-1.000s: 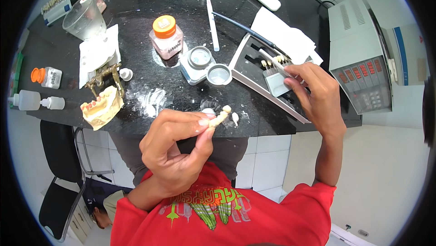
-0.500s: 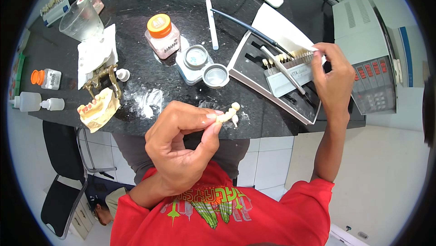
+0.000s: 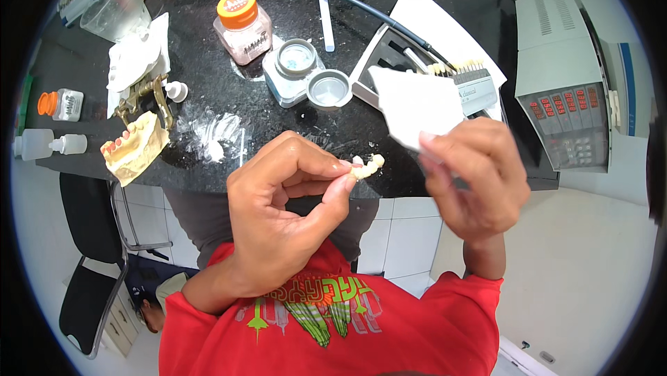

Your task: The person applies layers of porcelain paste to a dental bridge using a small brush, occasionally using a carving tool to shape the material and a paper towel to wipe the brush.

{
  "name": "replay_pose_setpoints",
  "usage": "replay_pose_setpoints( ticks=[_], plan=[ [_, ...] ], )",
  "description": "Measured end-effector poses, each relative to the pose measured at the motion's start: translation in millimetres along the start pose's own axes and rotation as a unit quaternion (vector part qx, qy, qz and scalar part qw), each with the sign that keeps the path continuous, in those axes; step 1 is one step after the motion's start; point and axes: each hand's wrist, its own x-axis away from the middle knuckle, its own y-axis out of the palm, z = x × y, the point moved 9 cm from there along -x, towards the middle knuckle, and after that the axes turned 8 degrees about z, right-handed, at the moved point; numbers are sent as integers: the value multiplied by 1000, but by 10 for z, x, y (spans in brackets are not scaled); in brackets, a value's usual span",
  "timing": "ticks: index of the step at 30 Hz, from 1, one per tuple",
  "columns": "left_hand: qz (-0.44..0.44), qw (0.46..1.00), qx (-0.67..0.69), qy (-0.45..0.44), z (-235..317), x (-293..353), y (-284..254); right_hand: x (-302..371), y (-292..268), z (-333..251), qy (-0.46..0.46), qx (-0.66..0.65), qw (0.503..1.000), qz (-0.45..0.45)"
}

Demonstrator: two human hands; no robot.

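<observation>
Between thumb and fingertips, my left hand pinches a small cream-coloured dental bridge over the table's near edge. My right hand, slightly blurred, grips a white tissue by its lower corner. The tissue hangs in front of an open case and hides part of it. A tooth shade guide with a row of tooth-coloured tabs shows in that case, beyond my right hand. To the left of my left hand lies a yellowish plaster tooth model, with a brass articulator behind it.
Straight ahead stand a jar with an orange lid and an opened jar, its grey lid flipped back. A dark brush crosses the case. White powder is smeared on the black table. At right stands a grey device with red displays.
My right hand has come from the case's far right side toward me, bringing the tissue along. My left hand keeps the bridge, now turned and slightly farther right. The view has shifted a little.
</observation>
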Motion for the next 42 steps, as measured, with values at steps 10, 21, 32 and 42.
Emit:
replay_pose_setpoints(
  ticks=[10,21,32,42],
  plan=[
    [-14,997,52,-51,-39,-9,29,85,221,-129,-69,-31,995,-58],
    [-27,986,124,-112,-131,-3,78,124,281,-141,-121,-80,988,-57],
    [-42,980,148,-127,-210,-14,50,72,318,-158,-106,-67,985,-115],
    [-17,1000,-6,24,9,-2,-12,88,199,-46,-109,-26,993,-31]
  ],
)
